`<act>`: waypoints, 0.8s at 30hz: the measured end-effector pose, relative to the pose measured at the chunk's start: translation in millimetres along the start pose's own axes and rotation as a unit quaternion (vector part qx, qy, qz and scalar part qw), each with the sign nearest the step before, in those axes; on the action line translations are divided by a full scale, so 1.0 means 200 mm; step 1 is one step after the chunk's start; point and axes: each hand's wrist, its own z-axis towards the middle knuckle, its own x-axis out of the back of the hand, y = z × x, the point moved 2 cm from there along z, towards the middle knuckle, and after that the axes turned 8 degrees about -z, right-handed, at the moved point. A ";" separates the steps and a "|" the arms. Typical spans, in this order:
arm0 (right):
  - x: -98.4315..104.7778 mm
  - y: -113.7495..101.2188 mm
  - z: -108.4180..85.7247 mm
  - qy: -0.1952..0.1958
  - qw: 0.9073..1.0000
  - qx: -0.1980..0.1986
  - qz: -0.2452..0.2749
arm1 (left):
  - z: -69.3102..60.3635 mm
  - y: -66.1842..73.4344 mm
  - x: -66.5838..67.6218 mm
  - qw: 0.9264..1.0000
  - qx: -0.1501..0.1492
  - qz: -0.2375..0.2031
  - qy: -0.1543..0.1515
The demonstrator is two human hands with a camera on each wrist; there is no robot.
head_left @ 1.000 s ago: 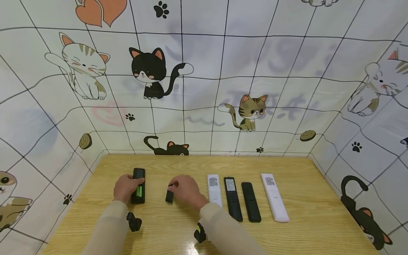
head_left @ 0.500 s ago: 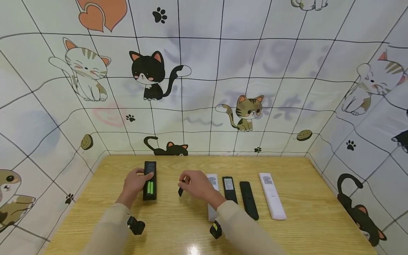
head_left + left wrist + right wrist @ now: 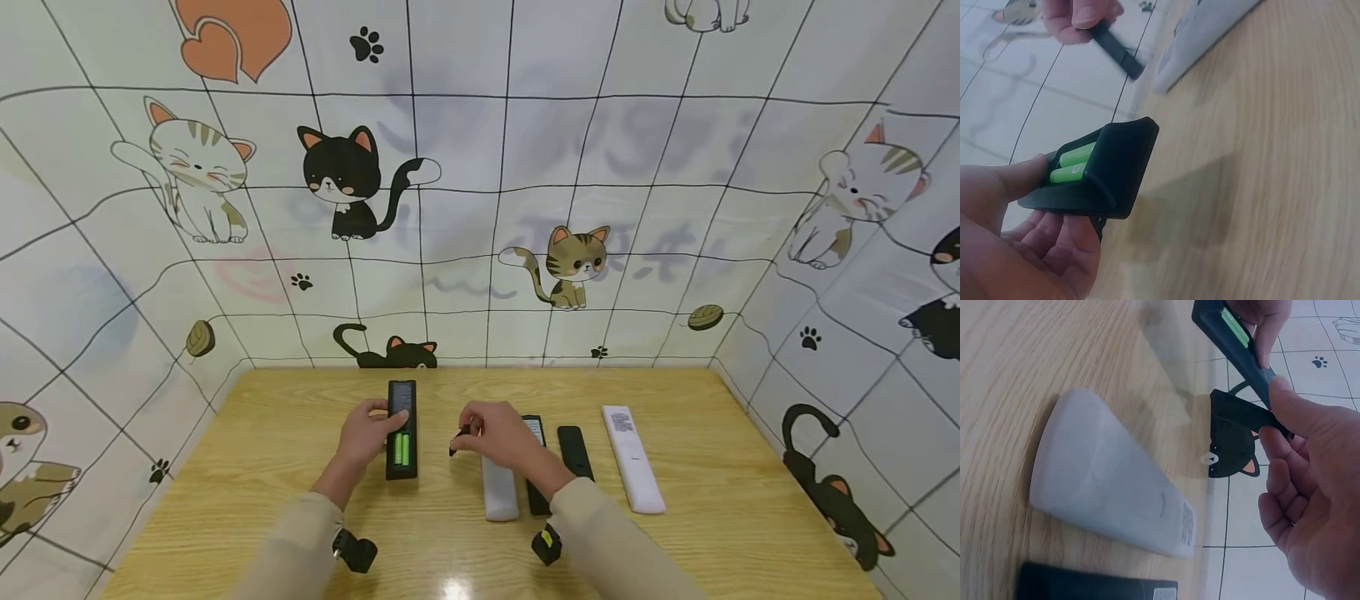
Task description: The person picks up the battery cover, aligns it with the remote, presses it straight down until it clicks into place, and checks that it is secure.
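My left hand (image 3: 366, 435) grips a black remote control (image 3: 402, 400) by its sides, thumb on the back face and fingers beneath. Two green batteries (image 3: 1075, 164) lie side by side in its uncovered battery compartment. In the left wrist view the remote is held up off the table. My right hand (image 3: 501, 435) pinches a small black battery cover (image 3: 1244, 414) between thumb and fingers. The cover is to the right of the remote, apart from it in the left wrist view. Below the right hand lies a white remote (image 3: 499, 492), partly hidden by that hand.
Further right on the wooden table (image 3: 712, 500) lie a black remote with a label (image 3: 537, 500), a plain black remote (image 3: 574, 450) and a long white remote (image 3: 633, 458). The right forearm covers parts of the black ones. A cat-print cloth (image 3: 465, 208) hangs behind the table.
Both hands have moved to the right. The left carries the black remote along, and more of its batteries shows. The right hand has carried the battery cover over the nearer white remote.
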 end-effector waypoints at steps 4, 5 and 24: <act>0.03 0.02 -0.04 -0.005 1.000 -0.003 -0.002 | 0.00 -0.01 -0.08 1.000 -0.003 -0.018 -0.004; 0.04 0.03 -0.05 -0.003 1.000 -0.005 -0.008 | -0.01 -0.01 -0.10 1.000 -0.003 -0.022 -0.006; 0.13 0.12 -0.17 0.030 0.996 -0.032 -0.072 | -0.04 -0.07 -0.31 0.998 -0.010 -0.060 -0.034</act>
